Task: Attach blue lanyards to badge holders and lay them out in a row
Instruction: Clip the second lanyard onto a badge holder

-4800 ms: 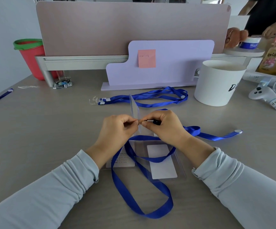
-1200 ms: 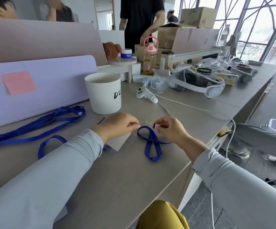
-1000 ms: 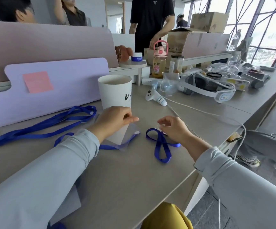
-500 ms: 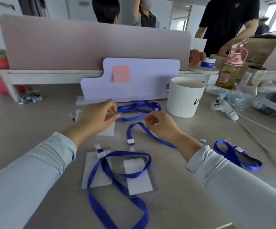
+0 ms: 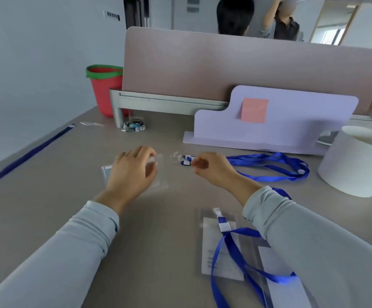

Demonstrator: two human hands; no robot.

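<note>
Blue ribbon crossed the nearest holders (image 5: 223,247), two clear sleeves with white cards lying flat by the right sleeve, one clip already fastened at a top edge; these looked finished and parked close to the body, out of the working area. Farther out, the left hand (image 5: 131,174) lay over another clear holder (image 5: 108,172), fingers spread and curved down on it, not closed round anything, seemingly pinning the slippery plastic to the table (image 5: 47,196) so its top slot would stay put. Just right of it, the right hand (image 5: 209,167) had thumb and forefinger pinched together at the clip (image 5: 186,160) of a loose lanyard (image 5: 269,167); motion blur hid whether the clip was truly caught or only being reached for. Clip and holder were near each other but apart, so the joining was judged not yet done. The lanyard's strap trailed rightward in loops toward a white tub (image 5: 356,165), slack enough to follow the clip. Beyond stood a lilac board (image 5: 280,121) bearing a pink note (image 5: 254,110), a pink divider (image 5: 247,67), and a red bucket (image 5: 107,92) at the table's far left corner. Along the left edge another lanyard (image 5: 25,156) lay straight, untouched.
</note>
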